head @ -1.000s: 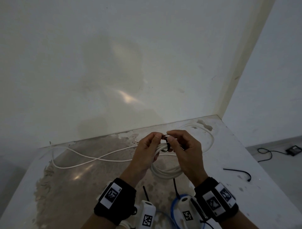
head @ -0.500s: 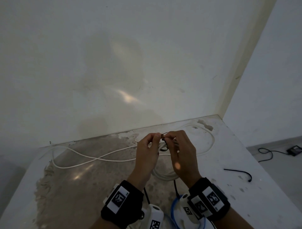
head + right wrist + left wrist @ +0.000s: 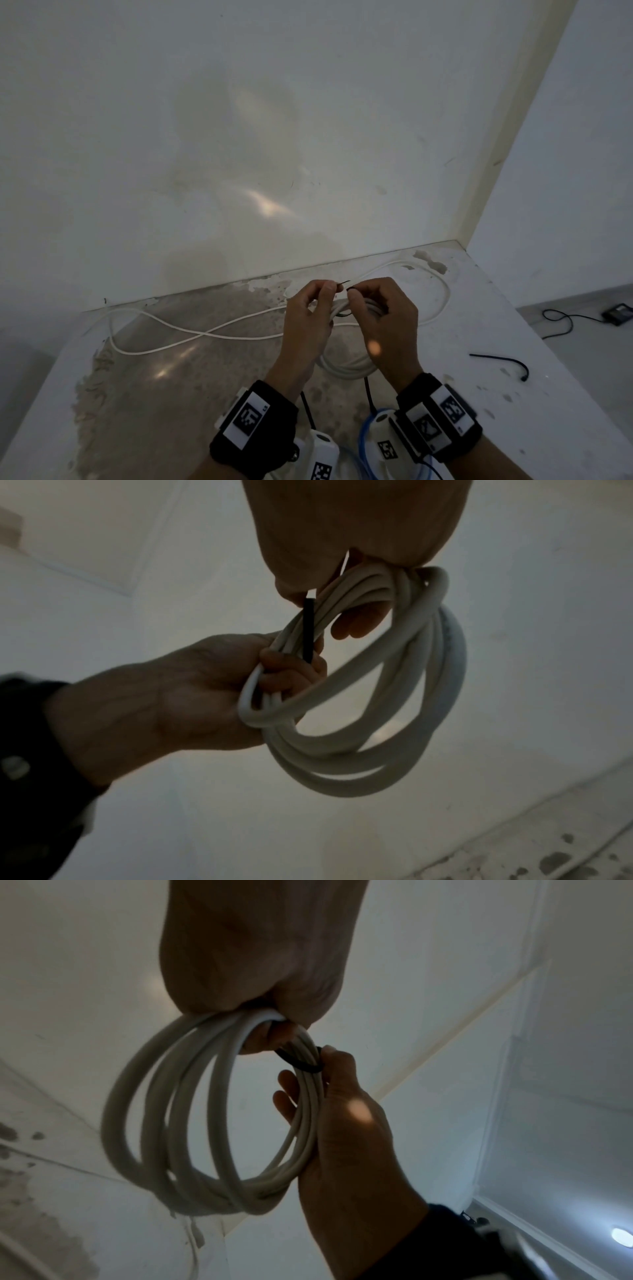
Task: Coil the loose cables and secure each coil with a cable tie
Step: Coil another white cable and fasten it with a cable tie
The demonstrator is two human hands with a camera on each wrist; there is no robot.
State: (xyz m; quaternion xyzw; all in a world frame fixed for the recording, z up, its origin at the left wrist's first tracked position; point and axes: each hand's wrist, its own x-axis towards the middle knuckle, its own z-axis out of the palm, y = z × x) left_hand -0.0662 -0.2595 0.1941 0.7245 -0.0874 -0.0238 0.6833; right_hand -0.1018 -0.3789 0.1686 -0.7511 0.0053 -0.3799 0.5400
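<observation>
Both hands hold a white cable coil above the worn table. A black cable tie is looped round the coil's top strands; the tie also shows in both wrist views. My left hand pinches the tie's thin tail between thumb and forefinger, its other fingers curled round the strands. My right hand pinches the tie at the coil, with fingers reaching through the ring. The tie's head is hidden by fingertips.
The white cable's loose length snakes over the table to the wall, looping at the far right. A spare black tie lies at the right. A blue cable lies near my wrists. A black lead and box sit on the floor.
Both wrists have moved forward and closer together while the fingertips stay at the tie. The tie's tail now sticks out between the two hands.
</observation>
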